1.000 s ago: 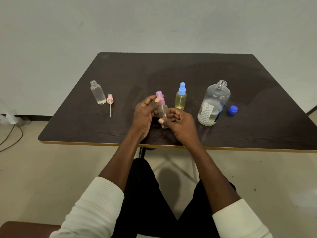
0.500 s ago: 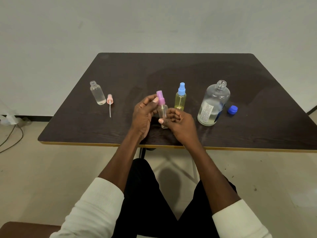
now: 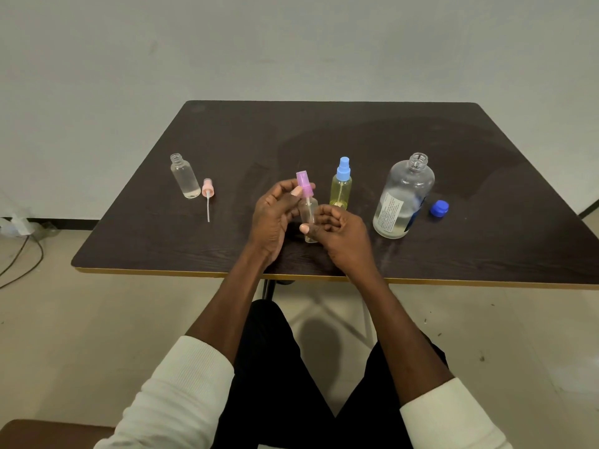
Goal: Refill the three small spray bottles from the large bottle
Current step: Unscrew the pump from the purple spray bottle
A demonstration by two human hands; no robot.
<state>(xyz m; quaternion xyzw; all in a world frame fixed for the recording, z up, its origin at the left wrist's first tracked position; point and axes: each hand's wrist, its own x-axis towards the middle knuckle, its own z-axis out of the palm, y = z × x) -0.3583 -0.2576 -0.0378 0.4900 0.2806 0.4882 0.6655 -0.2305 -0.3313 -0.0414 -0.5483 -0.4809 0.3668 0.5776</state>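
Observation:
My right hand (image 3: pixel 337 234) grips a small clear spray bottle (image 3: pixel 308 212) near the table's front middle. My left hand (image 3: pixel 275 215) pinches its purple spray cap (image 3: pixel 304 183), which sits on the bottle's neck. Just behind stands a blue-capped spray bottle (image 3: pixel 341 189) filled with yellowish liquid. The large clear bottle (image 3: pixel 403 197) stands uncapped to the right, partly filled. Its blue cap (image 3: pixel 439 209) lies beside it. At the left stands an uncapped small bottle (image 3: pixel 185 177) with a little liquid, and its pink spray head (image 3: pixel 207 193) lies next to it.
The dark wooden table (image 3: pixel 324 134) has a yellow front edge and stands against a pale wall. Cables lie on the floor at the left (image 3: pixel 19 254). My legs are under the table's front edge.
The purple cap has come more upright over the bottle held by my right hand. My left hand's fingers have shifted slightly round the cap.

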